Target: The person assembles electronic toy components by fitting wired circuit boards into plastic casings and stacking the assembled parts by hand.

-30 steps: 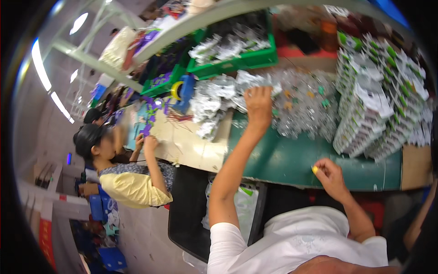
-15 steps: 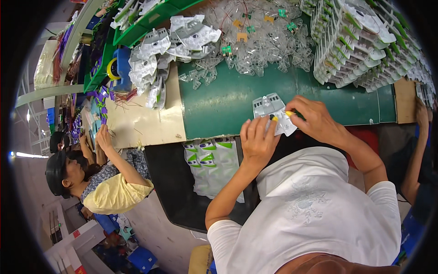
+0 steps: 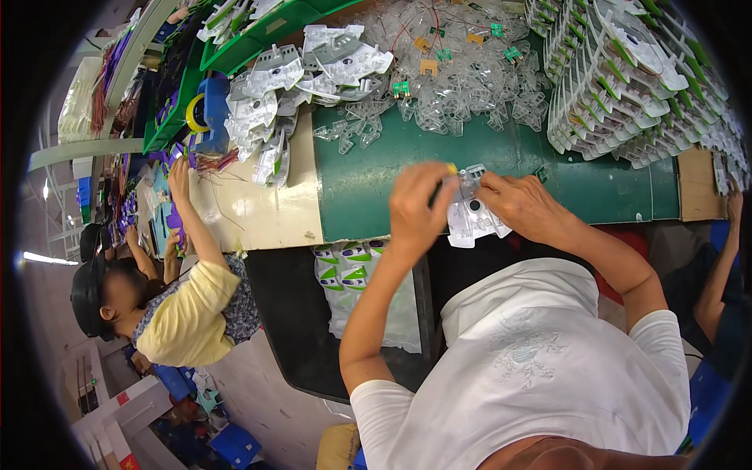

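Note:
Close to the front edge of the green worktop I have a white and grey plastic shell with a round black spot in its middle. My right hand is closed on its right side, fingertips curled over it. My left hand is raised at its left, fingers bent and smeared by motion. A yellow covering shows at one fingertip, and something dark appears between the fingers; I cannot make out what it is. A small green piece lies just behind my right hand.
Clear plastic parts with small boards and wires are heaped at the back. Similar shells stand in stacks at the right and a pile at the left. A black tray holds bagged pieces. A co-worker sits at the left.
My left hand has lifted off the shell and moved left and up. The right hand has shifted onto the shell's right side, and the black spot is now uncovered.

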Motion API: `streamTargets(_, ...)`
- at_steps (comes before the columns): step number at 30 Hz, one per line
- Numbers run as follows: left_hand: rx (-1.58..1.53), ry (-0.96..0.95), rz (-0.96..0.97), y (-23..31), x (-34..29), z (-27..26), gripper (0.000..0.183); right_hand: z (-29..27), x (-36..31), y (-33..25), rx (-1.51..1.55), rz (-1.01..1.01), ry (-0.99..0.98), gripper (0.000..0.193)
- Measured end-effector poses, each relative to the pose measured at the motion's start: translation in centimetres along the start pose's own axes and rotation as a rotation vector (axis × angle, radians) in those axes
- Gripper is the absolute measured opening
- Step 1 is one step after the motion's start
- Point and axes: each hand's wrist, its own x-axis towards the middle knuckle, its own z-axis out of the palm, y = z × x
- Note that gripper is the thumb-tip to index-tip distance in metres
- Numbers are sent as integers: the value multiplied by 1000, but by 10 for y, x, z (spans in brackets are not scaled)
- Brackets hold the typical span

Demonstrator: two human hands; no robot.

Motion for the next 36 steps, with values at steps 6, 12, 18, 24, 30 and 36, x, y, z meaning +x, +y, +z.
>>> streamTargets(6, 314, -36, 116, -47, 53, 14, 29, -3, -3, -6, -17, 42, -15, 22)
streamTargets(12, 470, -127, 280, -52, 74, 10, 23, -1, -7, -8, 5, 76, 0, 29)
streamTargets(18, 374, -185, 191, -27, 33, -8, 26, -2, -8, -6, 26, 90, -34, 30)
streamTargets(24, 341, -421, 91, -18, 4, -35, 27, -2, -7, -4, 37, 80, -54, 31)
streamTargets(30, 307, -162, 21, -13, -3, -35, 21, -8, -4, -7, 50, 91, -72, 32)
streamTargets(36, 445, -122, -270, -1, -16, -31, 25, -4, -3, -5, 48, 61, 3, 26)
